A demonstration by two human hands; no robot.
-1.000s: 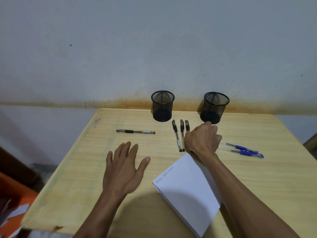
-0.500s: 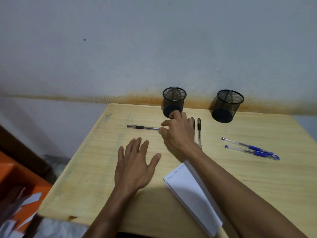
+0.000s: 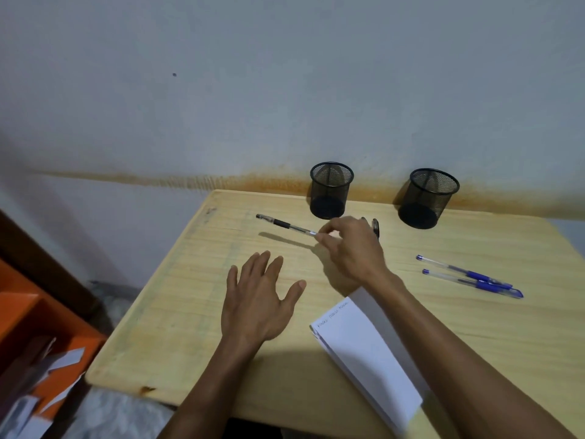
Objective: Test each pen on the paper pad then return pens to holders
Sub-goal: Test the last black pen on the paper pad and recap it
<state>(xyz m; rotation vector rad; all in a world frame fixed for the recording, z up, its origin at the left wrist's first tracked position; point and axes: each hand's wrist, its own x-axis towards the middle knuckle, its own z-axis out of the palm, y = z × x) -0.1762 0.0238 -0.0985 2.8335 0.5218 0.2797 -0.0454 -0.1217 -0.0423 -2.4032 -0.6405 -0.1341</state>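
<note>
My right hand (image 3: 354, 248) pinches the right end of a black pen (image 3: 285, 224) and holds it lifted a little above the wooden table (image 3: 177, 312); its shadow lies below. My left hand (image 3: 256, 299) rests flat on the table with fingers spread. The white paper pad (image 3: 364, 346) lies in front of me, partly under my right forearm. Two black mesh holders stand at the back: the left holder (image 3: 330, 190) and the right holder (image 3: 429, 198). Other black pens (image 3: 375, 228) lie mostly hidden behind my right hand. Two blue pens (image 3: 468, 275) lie at the right.
A grey wall with an orange stain runs behind the table. An orange box (image 3: 34, 343) with white paper scraps sits on the floor at the left, below the table's edge.
My right hand moved left from the group of black pens to the single black pen, pinched its end and raised it off the table. The view shifted left. My left hand stayed flat.
</note>
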